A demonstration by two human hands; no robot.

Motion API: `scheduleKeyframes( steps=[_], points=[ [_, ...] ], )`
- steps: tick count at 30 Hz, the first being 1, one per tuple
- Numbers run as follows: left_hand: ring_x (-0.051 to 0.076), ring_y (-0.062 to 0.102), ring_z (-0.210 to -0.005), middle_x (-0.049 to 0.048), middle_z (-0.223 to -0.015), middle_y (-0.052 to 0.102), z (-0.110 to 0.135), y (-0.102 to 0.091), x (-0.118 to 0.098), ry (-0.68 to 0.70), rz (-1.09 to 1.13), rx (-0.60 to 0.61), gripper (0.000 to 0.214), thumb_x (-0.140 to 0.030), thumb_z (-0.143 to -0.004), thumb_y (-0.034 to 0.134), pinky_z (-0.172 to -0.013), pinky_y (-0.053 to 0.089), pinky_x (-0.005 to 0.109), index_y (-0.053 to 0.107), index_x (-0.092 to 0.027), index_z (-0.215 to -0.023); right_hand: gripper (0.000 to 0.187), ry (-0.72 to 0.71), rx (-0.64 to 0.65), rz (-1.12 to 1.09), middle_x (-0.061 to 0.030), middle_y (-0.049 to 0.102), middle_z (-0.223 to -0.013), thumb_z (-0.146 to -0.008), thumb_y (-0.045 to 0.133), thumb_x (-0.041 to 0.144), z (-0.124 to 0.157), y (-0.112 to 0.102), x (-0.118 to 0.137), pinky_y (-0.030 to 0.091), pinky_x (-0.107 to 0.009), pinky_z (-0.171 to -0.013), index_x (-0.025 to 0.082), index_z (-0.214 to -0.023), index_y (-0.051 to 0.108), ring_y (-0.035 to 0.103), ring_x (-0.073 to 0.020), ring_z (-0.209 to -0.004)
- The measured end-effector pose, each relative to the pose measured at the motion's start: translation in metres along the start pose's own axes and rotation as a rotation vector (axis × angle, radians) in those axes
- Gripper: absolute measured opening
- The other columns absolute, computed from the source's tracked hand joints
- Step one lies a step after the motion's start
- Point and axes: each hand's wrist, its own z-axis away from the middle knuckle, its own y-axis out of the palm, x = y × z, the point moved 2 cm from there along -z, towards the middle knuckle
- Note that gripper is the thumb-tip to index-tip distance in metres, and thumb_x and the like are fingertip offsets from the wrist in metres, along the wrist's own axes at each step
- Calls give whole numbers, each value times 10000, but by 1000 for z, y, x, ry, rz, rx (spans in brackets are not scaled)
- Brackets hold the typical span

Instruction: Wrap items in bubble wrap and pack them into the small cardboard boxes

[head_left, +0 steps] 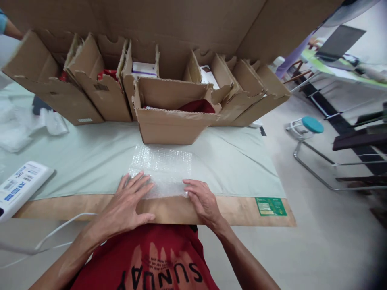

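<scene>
A clear sheet of bubble wrap (165,169) lies flat near the table's front edge. Across its left side my left hand (128,203) rests with spread fingers, the thumb over the bare wood. My right hand (202,201) is at the sheet's right front corner, its fingers bent together there; whether they pinch the edge is hard to make out. Just beyond the sheet stands an open cardboard box (178,125) with something dark red inside.
Behind stand several open cardboard bins (93,88), some holding red items or white boxes (144,69). More bubble wrap (18,125) and a white device with blue lettering (22,185) lie at left. On the floor to the right is a teal-topped stool (312,125).
</scene>
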Motion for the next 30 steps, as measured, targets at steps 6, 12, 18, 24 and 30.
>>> scheduleKeyframes(
  steps=[6, 12, 18, 24, 30],
  points=[
    [260, 741, -1012, 27, -965, 806, 0, -8, 17, -167, 209, -274, 233, -237, -839, 509, -1078, 502, 514, 714, -290, -936, 297, 347, 50, -347, -85, 763, -1121, -961, 559, 415, 6, -19, -3, 591, -390, -863, 250, -1169, 693, 726, -241, -986],
    [205, 709, -709, -1, -848, 783, -14, -16, 15, -380, 399, -310, 203, -352, -808, 596, -745, 594, 344, 721, -288, -955, 630, 454, 68, -312, -90, 761, -1058, -874, 673, 417, 15, -10, -7, 597, -395, -821, 238, -1456, 511, 714, -236, -888],
    [201, 679, -694, 0, -855, 770, -16, -14, 21, -436, 409, -324, 455, -416, -802, 630, -706, 553, 328, 676, -271, -1231, 355, 512, -190, -122, -39, 744, -862, -900, 634, 391, 7, 11, -12, 600, -350, -774, 214, -1205, 673, 716, -203, -773],
    [229, 667, -679, 24, -771, 749, -27, 3, 30, -479, 258, -354, 391, -420, -832, 566, -751, 516, 375, 705, -239, -1149, 327, 447, -260, 128, -70, 758, -945, -923, 597, 370, 6, 16, -16, 593, -400, -844, 222, -1199, 690, 712, -229, -825],
    [279, 689, -783, 59, -793, 726, -34, 11, 28, -424, 6, -334, 374, -363, -889, 523, -813, 482, 411, 684, -216, -1193, 313, 360, -227, 334, -68, 707, -820, -958, 570, 336, 5, 15, -20, 561, -385, -765, 186, -1203, 692, 649, -227, -753]
  ],
)
